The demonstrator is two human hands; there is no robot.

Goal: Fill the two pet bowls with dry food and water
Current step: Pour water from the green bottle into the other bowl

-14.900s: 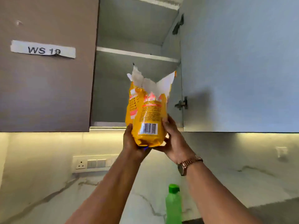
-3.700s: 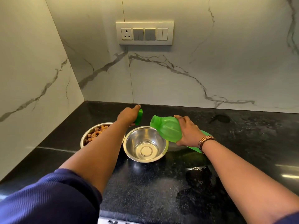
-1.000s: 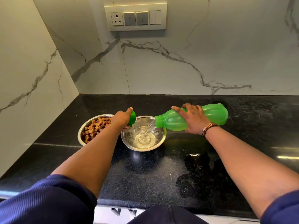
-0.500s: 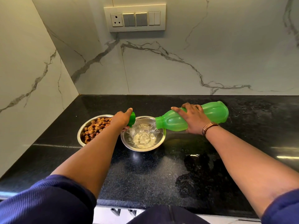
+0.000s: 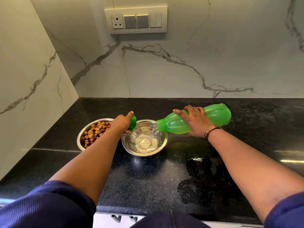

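Two steel bowls stand side by side on the black counter (image 5: 148, 178). The left bowl (image 5: 82, 134) holds brown dry food pieces (image 5: 97, 130). Water swirls in the right bowl (image 5: 162, 142). My right hand (image 5: 195, 122) grips a green plastic bottle (image 5: 215, 116) tipped almost flat, its open neck over the right bowl's rim, and water streams out of it. My left hand (image 5: 122, 123) holds the green bottle cap (image 5: 133, 122) between the two bowls, at the right bowl's left edge.
White marble walls meet in a corner at the back left. A socket and switch panel (image 5: 138, 19) sits on the back wall. Wet patches (image 5: 205, 175) lie on the counter in front of my right arm. The counter's front edge runs near my body.
Water keeps running into the right bowl and its level has risen. The bottle's base has lifted slightly. My left hand has stayed where it was with the cap.
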